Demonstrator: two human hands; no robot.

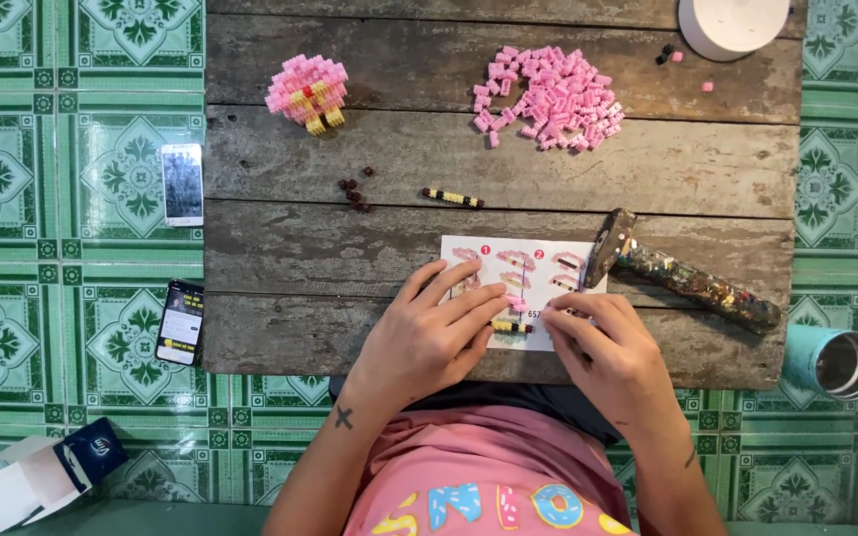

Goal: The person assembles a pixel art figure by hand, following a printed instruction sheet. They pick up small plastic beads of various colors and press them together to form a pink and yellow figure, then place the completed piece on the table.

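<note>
Two phones [182,184] [180,323] on tiled floor beside the table's left edge, one screen lit; open blue-white carton [47,474] at lower left.

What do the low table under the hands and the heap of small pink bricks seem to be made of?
The low table looks like bare, weathered wood: grey planks with grain, cracks and gaps between boards. The heap of small pink bricks looks like moulded plastic, uniform in colour, with blocky edges; their finish is too small to tell.

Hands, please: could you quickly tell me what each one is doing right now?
Left hand: fingers pinching a small pink brick piece over the instruction sheet.
Right hand: curled beside it; grip cannot be told.
</note>
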